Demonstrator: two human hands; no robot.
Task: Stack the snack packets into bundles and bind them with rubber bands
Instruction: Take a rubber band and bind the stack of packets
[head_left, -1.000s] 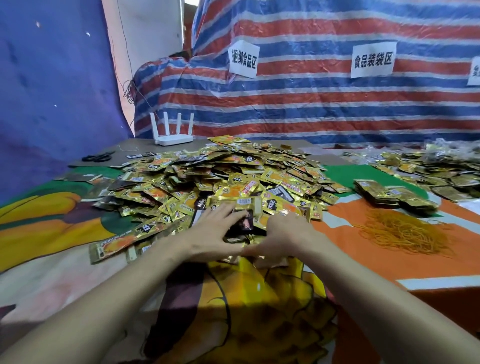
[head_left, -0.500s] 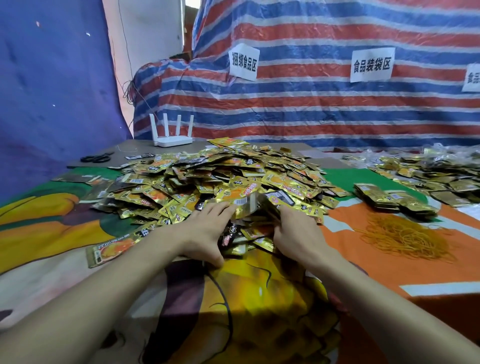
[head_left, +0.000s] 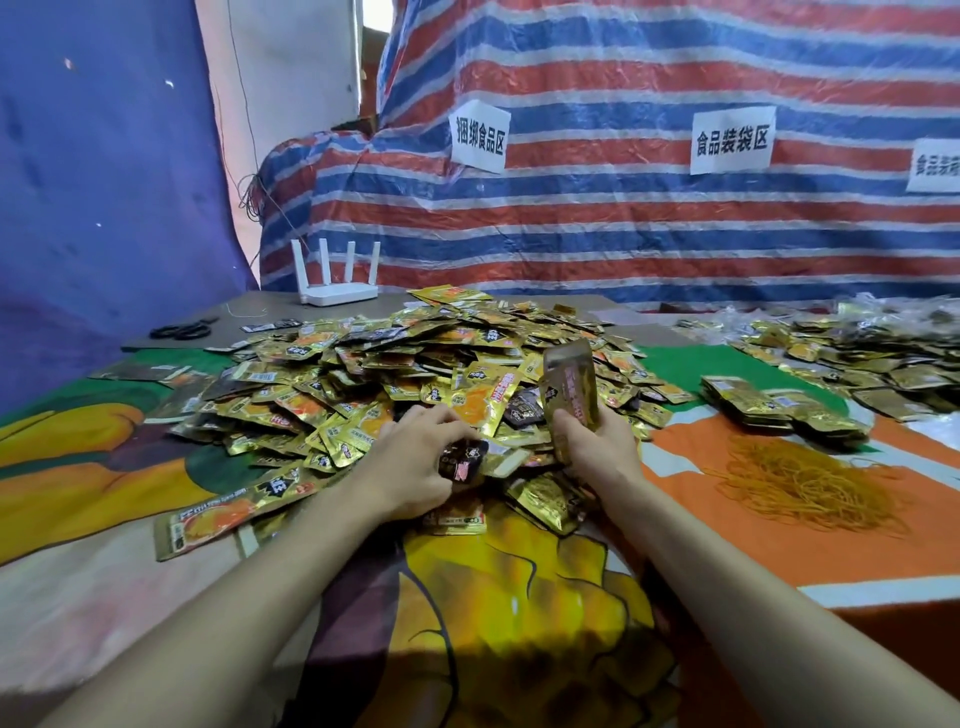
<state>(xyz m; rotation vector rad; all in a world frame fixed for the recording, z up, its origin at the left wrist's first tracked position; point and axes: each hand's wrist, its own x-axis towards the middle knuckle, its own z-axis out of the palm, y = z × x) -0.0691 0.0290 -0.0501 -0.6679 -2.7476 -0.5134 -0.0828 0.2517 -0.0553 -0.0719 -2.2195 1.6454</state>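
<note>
Gold packet upright, long axis vertical

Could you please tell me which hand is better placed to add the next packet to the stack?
Left, probably: the left hand pinches a dark packet, while the right hand grips the upright stack.

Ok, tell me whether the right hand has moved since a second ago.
Yes. The right hand has risen off the packet pile and shifted slightly toward the rubber bands, now gripping gold packets upright.
</note>
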